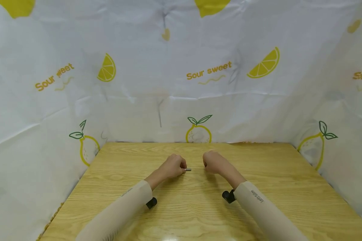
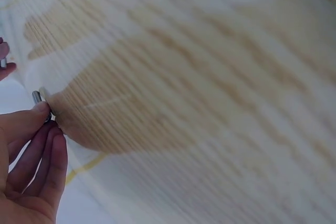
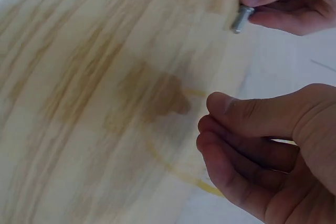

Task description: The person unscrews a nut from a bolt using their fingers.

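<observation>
My left hand [image 1: 174, 165] pinches a small silver bolt [image 3: 241, 20] between thumb and fingertips. The threaded end sticks out toward the right hand, close over the wooden table, and the head end is partly covered by the fingers. Across a short gap, my right hand [image 1: 215, 163] has its thumb and fingertips brought together, with the other fingers curled. At the edge of the left wrist view, a small silver metal piece [image 2: 3, 62] shows between the right fingertips; its kind cannot be told. In the right wrist view those fingertips hide it.
The wood-grain table [image 1: 181, 214] spreads around both hands. White cloth [image 1: 144, 110] printed with lemons and lettering rises along its back and both sides. A black wrist camera [image 1: 152, 203] sits under the left sleeve, another black camera [image 1: 228, 196] under the right.
</observation>
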`<action>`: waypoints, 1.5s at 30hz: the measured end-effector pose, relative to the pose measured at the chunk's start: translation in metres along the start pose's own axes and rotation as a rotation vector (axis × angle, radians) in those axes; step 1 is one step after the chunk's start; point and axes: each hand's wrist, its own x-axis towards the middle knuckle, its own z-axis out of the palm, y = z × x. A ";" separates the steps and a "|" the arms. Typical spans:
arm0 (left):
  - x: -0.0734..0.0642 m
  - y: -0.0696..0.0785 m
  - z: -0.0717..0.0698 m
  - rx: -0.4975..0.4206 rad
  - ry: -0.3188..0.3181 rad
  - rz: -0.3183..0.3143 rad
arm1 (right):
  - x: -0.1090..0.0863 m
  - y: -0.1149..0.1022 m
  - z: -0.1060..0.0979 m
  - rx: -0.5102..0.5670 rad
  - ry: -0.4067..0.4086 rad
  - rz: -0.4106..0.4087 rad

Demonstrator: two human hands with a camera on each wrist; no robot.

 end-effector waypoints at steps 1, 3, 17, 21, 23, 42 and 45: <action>0.000 0.001 0.000 0.000 0.000 -0.002 | 0.002 0.000 0.002 -0.028 -0.006 0.010; 0.000 0.002 0.000 -0.002 -0.004 -0.005 | 0.004 -0.001 0.006 -0.075 -0.016 0.028; 0.001 0.004 -0.003 -0.017 -0.013 -0.026 | 0.006 -0.013 0.014 -0.269 0.041 -0.024; -0.001 0.002 -0.003 -0.017 -0.012 -0.020 | 0.006 -0.012 0.015 -0.216 0.036 -0.006; -0.002 0.002 -0.003 -0.019 -0.012 -0.019 | 0.006 -0.011 0.016 -0.181 0.037 0.001; -0.016 -0.033 -0.021 0.012 -0.041 -0.100 | -0.016 0.031 -0.004 0.097 -0.073 0.007; -0.027 -0.053 -0.043 0.103 -0.039 -0.156 | -0.023 0.049 -0.017 0.083 -0.067 0.069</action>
